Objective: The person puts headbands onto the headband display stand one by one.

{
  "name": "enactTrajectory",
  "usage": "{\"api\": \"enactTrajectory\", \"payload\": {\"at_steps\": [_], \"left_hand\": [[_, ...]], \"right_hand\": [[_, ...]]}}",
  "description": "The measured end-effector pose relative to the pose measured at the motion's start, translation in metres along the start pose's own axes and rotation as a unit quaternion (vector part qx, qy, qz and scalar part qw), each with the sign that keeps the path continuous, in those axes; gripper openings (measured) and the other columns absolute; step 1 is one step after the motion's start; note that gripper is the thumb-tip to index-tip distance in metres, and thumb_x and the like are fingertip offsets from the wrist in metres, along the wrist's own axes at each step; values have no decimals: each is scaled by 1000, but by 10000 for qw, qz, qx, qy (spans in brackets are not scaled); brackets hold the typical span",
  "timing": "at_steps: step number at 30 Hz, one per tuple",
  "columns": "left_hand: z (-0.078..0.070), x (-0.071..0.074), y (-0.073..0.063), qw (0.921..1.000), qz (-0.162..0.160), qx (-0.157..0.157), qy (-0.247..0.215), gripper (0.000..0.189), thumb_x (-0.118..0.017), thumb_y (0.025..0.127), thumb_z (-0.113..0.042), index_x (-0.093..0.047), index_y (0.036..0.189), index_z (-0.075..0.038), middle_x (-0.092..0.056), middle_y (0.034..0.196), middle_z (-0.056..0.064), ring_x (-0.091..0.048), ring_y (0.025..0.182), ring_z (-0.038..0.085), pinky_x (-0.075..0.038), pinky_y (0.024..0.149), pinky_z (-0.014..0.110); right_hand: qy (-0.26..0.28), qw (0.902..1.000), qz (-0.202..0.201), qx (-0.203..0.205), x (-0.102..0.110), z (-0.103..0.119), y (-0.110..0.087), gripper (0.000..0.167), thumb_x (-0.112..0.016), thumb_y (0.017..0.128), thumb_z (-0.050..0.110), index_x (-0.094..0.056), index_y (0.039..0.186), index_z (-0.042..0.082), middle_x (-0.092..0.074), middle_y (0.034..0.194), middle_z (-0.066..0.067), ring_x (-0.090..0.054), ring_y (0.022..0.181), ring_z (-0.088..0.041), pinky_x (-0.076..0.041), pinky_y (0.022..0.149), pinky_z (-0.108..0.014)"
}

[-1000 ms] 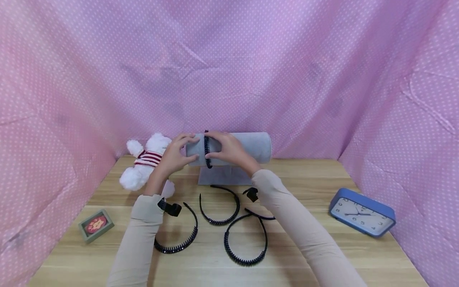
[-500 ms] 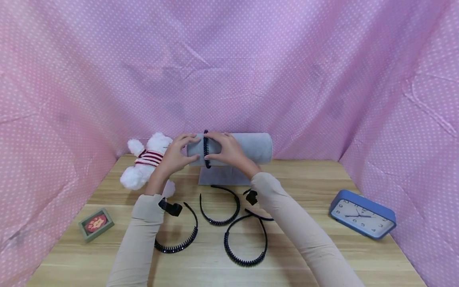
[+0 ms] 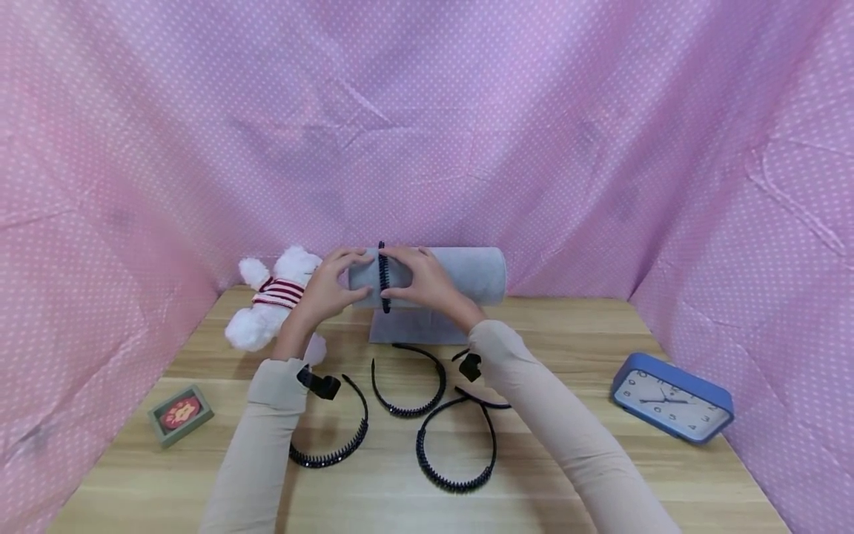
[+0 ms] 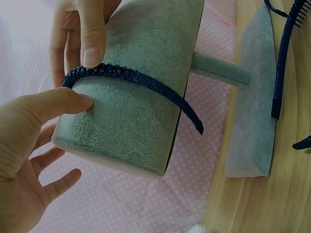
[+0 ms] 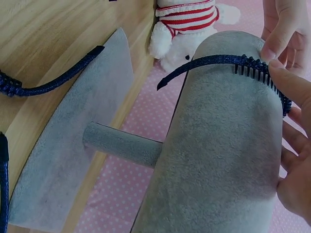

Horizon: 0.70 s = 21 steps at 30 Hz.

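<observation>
A black toothed headband (image 3: 384, 278) sits over the left part of a grey plush display roll (image 3: 467, 273) on a flat-based stand (image 3: 416, 328). In the left wrist view, one free tip of the headband (image 4: 165, 91) sticks out past the roll's edge. My left hand (image 3: 328, 285) curves round the roll's left end, thumb resting on the plush just beside the headband. My right hand (image 3: 427, 280) holds the headband from the other side, thumb and fingertips at its toothed band (image 5: 255, 65). The far fingers of both hands are partly hidden behind the roll.
Several more black headbands lie on the wooden table in front of the stand, among them a left one (image 3: 330, 456), a middle one (image 3: 408, 412) and a front one (image 3: 457, 486). A white plush toy (image 3: 260, 326), a small green frame (image 3: 180, 415) and a blue clock (image 3: 674, 397) stand around.
The headband has shifted very slightly left along the roll, with my right hand at it. My left hand keeps its place at the roll's end.
</observation>
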<state>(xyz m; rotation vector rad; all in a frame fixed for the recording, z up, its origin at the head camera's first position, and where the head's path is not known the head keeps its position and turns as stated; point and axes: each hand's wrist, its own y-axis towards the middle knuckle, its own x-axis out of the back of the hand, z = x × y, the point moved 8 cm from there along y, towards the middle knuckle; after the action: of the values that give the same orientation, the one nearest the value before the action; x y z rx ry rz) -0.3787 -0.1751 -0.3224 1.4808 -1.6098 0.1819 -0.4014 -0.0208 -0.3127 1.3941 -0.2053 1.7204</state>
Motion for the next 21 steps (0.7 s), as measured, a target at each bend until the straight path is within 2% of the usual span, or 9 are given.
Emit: {"api": "enactTrajectory", "payload": {"at_steps": [5, 11, 14, 21], "left_hand": [[-1, -1, 1, 9998, 59, 56, 154, 55, -80, 88, -10, -61, 140, -6, -51, 151, 15, -45, 140, 38, -43, 112, 57], [-6, 2, 5, 9991, 105, 14, 421, 54, -79, 88, -12, -61, 138, -4, -50, 152, 17, -43, 141, 39, -39, 114, 59], [-7, 6, 8, 9984, 184, 61, 522, 55, -80, 86, -11, -61, 137, -4, -49, 152, 17, -42, 142, 39, -38, 114, 59], [-7, 11, 16, 9968, 457, 82, 649, 59, -82, 83, -10, -61, 138, -5, -50, 150, 17, -42, 143, 38, -35, 118, 57]], "right_hand": [[366, 9992, 153, 71, 4, 0, -5, 79, -84, 85, 33, -48, 153, 16, -51, 155, -7, -47, 144, -26, -27, 125, -49], [792, 9961, 347, 173, 18, -2, -17, 77, -83, 87, 26, -47, 153, 12, -50, 156, -7, -45, 146, -26, -35, 122, -41], [690, 9961, 496, 234, 27, -2, -27, 75, -82, 87, 25, -48, 152, 11, -51, 155, -7, -46, 145, -25, -34, 123, -40], [256, 9946, 712, 709, 44, -11, -64, 63, -83, 85, 20, -59, 140, 4, -60, 145, -13, -56, 136, -31, -41, 117, -43]]}}
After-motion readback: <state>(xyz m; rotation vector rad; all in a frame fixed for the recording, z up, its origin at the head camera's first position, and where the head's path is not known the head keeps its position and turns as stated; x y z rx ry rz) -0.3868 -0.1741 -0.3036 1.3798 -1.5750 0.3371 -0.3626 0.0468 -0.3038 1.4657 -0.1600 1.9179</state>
